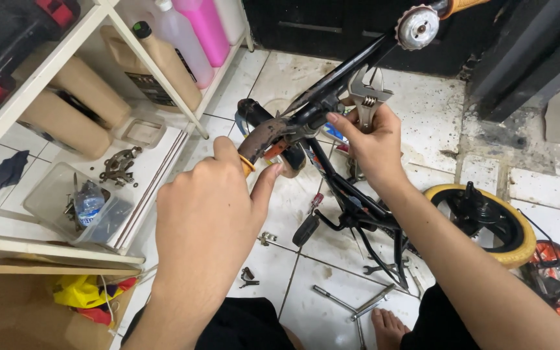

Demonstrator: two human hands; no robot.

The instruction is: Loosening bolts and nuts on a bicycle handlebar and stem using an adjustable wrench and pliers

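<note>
Fingers of the right hand point(374, 139) clenched around an adjustable wrench point(367, 94), left hand point(209, 214) gripping the bike frame point(332, 84).

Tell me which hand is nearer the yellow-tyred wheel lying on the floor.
Right. The right hand, gripping an adjustable wrench at the bike frame, is up and left of the wheel. The left hand is farther left, across the frame.

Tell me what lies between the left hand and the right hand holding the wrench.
In the head view, the black bike frame runs between the left hand and right hand, which grips the adjustable wrench.
</note>
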